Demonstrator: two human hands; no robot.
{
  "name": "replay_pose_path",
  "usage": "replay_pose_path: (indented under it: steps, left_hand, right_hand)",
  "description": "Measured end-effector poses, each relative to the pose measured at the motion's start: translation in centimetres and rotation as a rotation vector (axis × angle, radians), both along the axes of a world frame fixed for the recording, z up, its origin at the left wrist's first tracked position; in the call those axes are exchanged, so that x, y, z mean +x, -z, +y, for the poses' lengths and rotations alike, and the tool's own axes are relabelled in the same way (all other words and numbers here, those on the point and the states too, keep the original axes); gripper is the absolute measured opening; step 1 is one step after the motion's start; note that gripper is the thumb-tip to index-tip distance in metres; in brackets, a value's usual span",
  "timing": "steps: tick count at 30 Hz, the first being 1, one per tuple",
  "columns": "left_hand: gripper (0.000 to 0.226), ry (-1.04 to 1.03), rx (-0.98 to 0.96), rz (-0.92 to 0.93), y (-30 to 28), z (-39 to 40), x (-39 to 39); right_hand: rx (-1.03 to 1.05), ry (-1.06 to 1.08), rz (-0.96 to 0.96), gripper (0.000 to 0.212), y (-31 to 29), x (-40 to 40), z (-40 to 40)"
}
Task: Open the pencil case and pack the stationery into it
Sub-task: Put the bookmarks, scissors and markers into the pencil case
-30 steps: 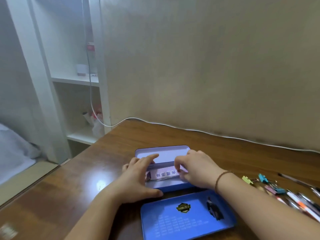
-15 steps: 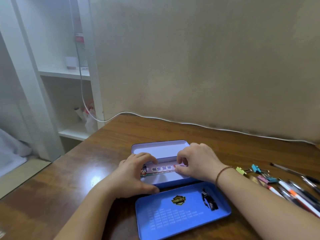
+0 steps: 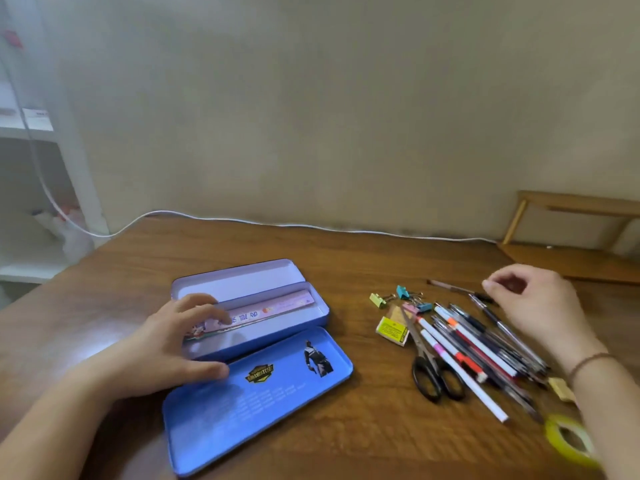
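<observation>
The blue tin pencil case [image 3: 322,315] lies open on the wooden desk, its lid [image 3: 256,400] flat toward me. A pink ruler [image 3: 273,310] lies slanted inside the tray. My left hand [image 3: 169,344] rests on the case's left end, fingertips on the ruler, thumb on the lid's edge. My right hand [image 3: 540,306] hovers above the far side of a pile of pens [image 3: 485,344], fingers loosely curled and holding nothing. Black-handled scissors [image 3: 429,368], a yellow eraser [image 3: 391,329] and coloured binder clips [image 3: 401,297] lie beside the pens.
A yellow tape roll [image 3: 568,439] lies at the desk's near right, next to my right forearm. A white cable [image 3: 311,226] runs along the wall at the desk's back edge. White shelves [image 3: 31,133] stand at the left, a wooden frame [image 3: 571,206] at the back right.
My right hand has left the ruler and the case and moved right, over the pens. The view has swung right. My left hand stays on the case's left end.
</observation>
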State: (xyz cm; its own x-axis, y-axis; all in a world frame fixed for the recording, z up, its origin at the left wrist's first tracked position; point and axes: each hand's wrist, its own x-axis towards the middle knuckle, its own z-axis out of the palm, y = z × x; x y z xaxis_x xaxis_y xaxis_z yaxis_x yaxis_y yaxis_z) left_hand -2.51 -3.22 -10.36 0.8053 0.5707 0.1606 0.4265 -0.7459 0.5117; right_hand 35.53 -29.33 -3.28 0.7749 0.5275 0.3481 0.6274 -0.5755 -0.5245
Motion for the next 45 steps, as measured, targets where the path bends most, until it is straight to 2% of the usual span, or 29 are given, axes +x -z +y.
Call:
replay_pose_path:
  steps: [3, 5, 8, 11, 15, 18, 21, 23, 25, 29, 32, 34, 39, 41, 45]
  left_hand:
    - [0.075, -0.003, -0.008, 0.018, 0.1, -0.5, 0.2]
    - [0.076, -0.001, -0.01, 0.015, -0.1, -0.8, 0.4]
    - [0.072, -0.004, -0.023, 0.024, -0.4, -1.8, 0.9]
    - [0.062, 0.025, -0.002, 0.041, -0.7, -3.1, 1.7]
    - [0.06, 0.096, 0.086, 0.068, -1.3, -5.1, 3.1]
    - [0.071, 0.104, 0.127, 0.169, -1.8, -6.2, 4.0]
    - [0.09, 0.12, -0.023, 0.314, -3.0, -5.5, 4.5]
    - [0.078, 0.114, -0.166, 0.278, -3.7, -4.4, 5.1]
    - [0.062, 0.097, -0.164, 0.249, -3.7, -3.8, 5.6]
    - [0.06, 0.072, 0.011, 0.191, -2.4, -3.5, 5.9]
    - [0.046, 0.053, 0.102, 0.147, -1.9, -3.4, 6.2]
    - [0.042, 0.046, 0.132, 0.112, -1.6, -3.3, 6.3]
    - [0.04, 0.033, 0.168, 0.084, -0.9, -3.0, 6.4]
    - [0.04, 0.027, 0.188, 0.075, -0.8, -3.0, 6.5]
    - [0.04, 0.028, 0.187, 0.077, -0.9, -3.3, 6.5]
  right_hand:
    - [-0.113, 0.028, 0.12, 0.007, 0.6, 2.2, -1.2]
    - [-0.096, -0.015, 0.172, 0.007, 0.4, 2.1, -1.3]
    - [-0.095, -0.165, 0.115, 0.002, 0.3, 0.4, -1.0]
    - [-0.284, -0.447, 0.017, 0.013, 0.9, -1.8, -0.3]
    - [-0.601, -0.781, -0.101, 0.056, 1.9, -2.4, 0.1]
    - [-0.629, -0.863, -0.057, 0.054, 1.9, -2.4, -0.1]
    - [-0.627, -0.918, -0.075, 0.045, 2.3, -2.4, 0.0]
    - [-0.668, -0.91, -0.11, 0.049, 2.4, -2.7, 0.1]
    - [-0.701, -0.881, -0.142, 0.053, 2.3, -3.1, 0.2]
    - [-0.669, -0.89, -0.188, 0.054, 2.2, -3.4, 0.0]
    - [-0.66, -0.869, -0.281, 0.051, 2.4, -3.2, 0.1]
    - [-0.668, -0.824, -0.303, 0.048, 2.4, -3.1, 0.1]
    - [-0.602, -0.684, -0.302, 0.06, 2.3, -2.5, -0.5]
    - [-0.508, -0.694, -0.349, 0.064, 1.8, -2.3, -0.7]
    - [-0.123, -0.785, -0.337, 0.048, 1.0, -3.2, -1.4]
